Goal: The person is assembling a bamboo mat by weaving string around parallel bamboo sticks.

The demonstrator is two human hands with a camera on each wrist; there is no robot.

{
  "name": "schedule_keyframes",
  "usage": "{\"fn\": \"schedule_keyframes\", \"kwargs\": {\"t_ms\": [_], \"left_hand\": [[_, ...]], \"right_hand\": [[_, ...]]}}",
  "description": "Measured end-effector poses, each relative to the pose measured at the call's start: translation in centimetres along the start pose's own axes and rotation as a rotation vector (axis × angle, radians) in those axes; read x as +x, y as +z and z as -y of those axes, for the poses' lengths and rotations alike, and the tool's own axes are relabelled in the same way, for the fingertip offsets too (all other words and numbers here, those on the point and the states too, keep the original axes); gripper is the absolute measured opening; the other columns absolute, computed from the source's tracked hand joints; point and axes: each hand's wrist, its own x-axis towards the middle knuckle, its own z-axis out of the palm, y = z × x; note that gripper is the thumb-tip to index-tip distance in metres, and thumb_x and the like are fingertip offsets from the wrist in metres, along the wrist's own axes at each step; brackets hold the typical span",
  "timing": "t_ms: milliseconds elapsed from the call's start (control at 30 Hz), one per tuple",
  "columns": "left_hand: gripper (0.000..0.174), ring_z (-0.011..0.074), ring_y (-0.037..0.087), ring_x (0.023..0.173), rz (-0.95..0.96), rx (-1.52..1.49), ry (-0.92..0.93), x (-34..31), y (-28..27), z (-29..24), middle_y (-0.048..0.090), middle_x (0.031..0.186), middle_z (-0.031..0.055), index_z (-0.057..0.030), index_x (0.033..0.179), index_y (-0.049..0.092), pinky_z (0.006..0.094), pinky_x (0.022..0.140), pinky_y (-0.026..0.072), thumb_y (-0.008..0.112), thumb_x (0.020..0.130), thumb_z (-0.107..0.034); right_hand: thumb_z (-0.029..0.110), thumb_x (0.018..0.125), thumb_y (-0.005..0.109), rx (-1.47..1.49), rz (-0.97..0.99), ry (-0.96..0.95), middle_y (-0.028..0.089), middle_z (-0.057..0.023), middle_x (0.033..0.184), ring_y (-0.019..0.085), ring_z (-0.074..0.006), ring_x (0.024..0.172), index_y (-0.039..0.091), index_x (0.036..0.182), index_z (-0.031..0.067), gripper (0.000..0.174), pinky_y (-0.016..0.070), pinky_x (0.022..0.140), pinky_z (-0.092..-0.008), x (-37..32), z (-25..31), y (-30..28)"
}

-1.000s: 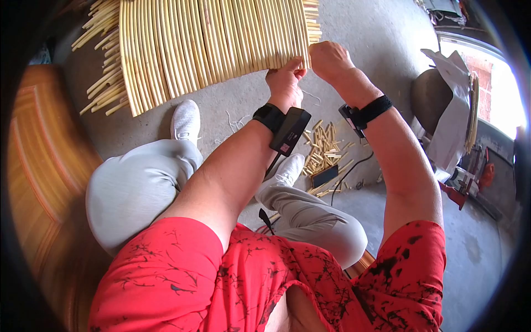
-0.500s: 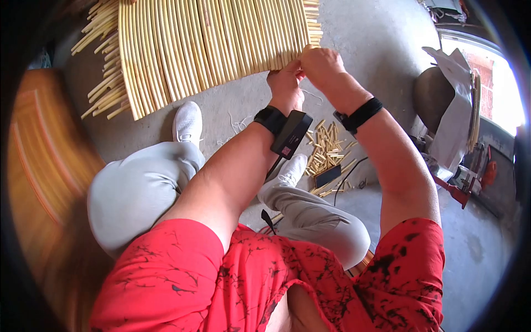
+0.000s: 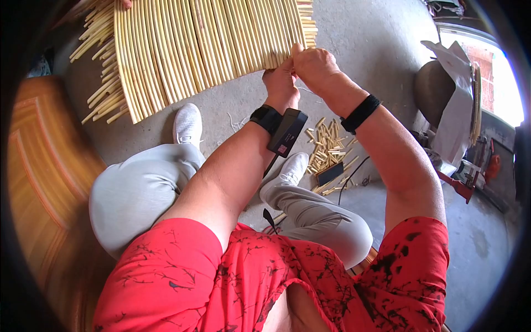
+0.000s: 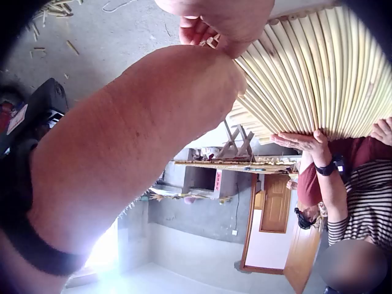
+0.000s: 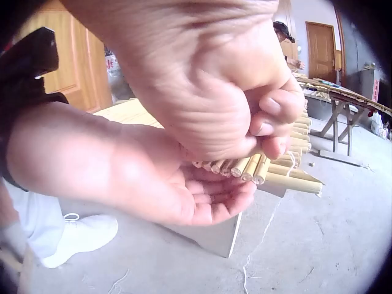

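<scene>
A mat of pale stalks (image 3: 210,44), bound side by side, stretches away in the head view, with uneven stalk ends at its sides. My left hand (image 3: 280,87) grips its near right corner, the fingers (image 5: 220,199) curled beneath the stalk ends in the right wrist view. Over that corner, touching the left hand, is my right hand (image 3: 316,67) with its fingers curled. White string (image 5: 293,160) comes out at the right fingertips, where the hand pinches it; the thumb's grip is hidden. Another person's hand (image 4: 306,144) lies against the mat's far side in the left wrist view.
Cut stalk pieces (image 3: 326,144) and a dark phone (image 3: 330,174) lie on the concrete floor beside a white shoe (image 3: 291,169). Brown wooden furniture (image 3: 47,182) stands at the left. A trestle table (image 5: 340,101) holds more stalks behind.
My right hand has moved left and slightly down, from beside the mat's right edge to over the left hand. The left hand keeps its hold, and the mat has shifted slightly left.
</scene>
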Motion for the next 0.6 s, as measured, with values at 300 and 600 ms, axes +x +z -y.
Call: {"fn": "schedule_keyframes", "kwargs": {"t_ms": [300, 600], "left_hand": [[0.038, 0.0132, 0.057, 0.075, 0.006, -0.075, 0.003, 0.3, -0.2, 0.1, 0.059, 0.091, 0.0046, -0.0028, 0.102, 0.051, 0.0255, 0.064, 0.0452, 0.066, 0.068, 0.003], [0.035, 0.0122, 0.056, 0.080, 0.010, -0.060, 0.015, 0.0, 0.0, -0.1, 0.059, 0.093, 0.0026, -0.0035, 0.101, 0.052, 0.0253, 0.066, 0.0442, 0.065, 0.069, 0.004]], "right_hand": [[0.016, 0.079, 0.055, 0.065, -0.066, -0.077, 0.063, -0.0168, 0.072, 0.063, -0.0316, 0.072, 0.044, 0.093, -0.0014, 0.025, 0.0503, 0.064, -0.0386, 0.2, -0.5, 1.3], [0.016, 0.079, 0.052, 0.017, -0.031, -0.037, 0.064, -0.0152, 0.078, 0.064, -0.0293, 0.071, 0.022, 0.129, -0.0095, 0.063, 0.0494, 0.064, -0.0418, 0.4, -0.2, 1.6]]}}
